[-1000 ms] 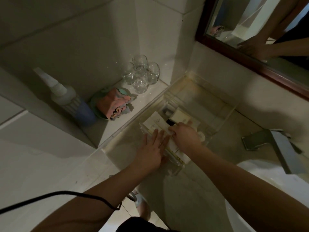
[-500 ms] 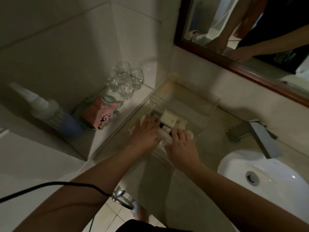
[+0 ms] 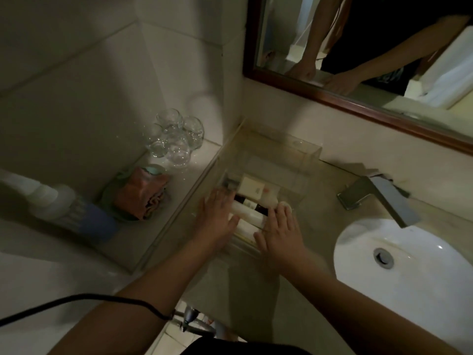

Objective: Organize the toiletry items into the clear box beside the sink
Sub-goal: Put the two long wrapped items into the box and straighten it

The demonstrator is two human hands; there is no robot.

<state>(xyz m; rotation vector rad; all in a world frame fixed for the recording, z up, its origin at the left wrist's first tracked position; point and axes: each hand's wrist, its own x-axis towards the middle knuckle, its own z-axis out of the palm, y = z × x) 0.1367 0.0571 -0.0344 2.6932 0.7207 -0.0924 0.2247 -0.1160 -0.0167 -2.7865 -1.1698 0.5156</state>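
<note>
A clear box (image 3: 305, 160) sits on the beige counter in the corner, left of the sink. Inside its near half lie several toiletry items: a cream carton (image 3: 252, 188), small white tubes with dark caps (image 3: 247, 210) and a round white piece (image 3: 286, 206). My left hand (image 3: 217, 216) lies flat, fingers spread, on the box's near left part, touching the items. My right hand (image 3: 280, 231) rests flat on the near right part, fingertips by the tubes. Neither hand visibly grips anything.
A white sink (image 3: 404, 260) and a metal faucet (image 3: 376, 198) lie to the right. On the left ledge stand several clear glasses (image 3: 176, 139), a folded pink cloth on a dish (image 3: 140, 193) and a white-and-blue bottle (image 3: 69, 211). A framed mirror (image 3: 358, 47) hangs above.
Both hands moved slightly apart over the box's near end; the right hand drew back toward the near edge. The camera view swung right, bringing the sink into sight.
</note>
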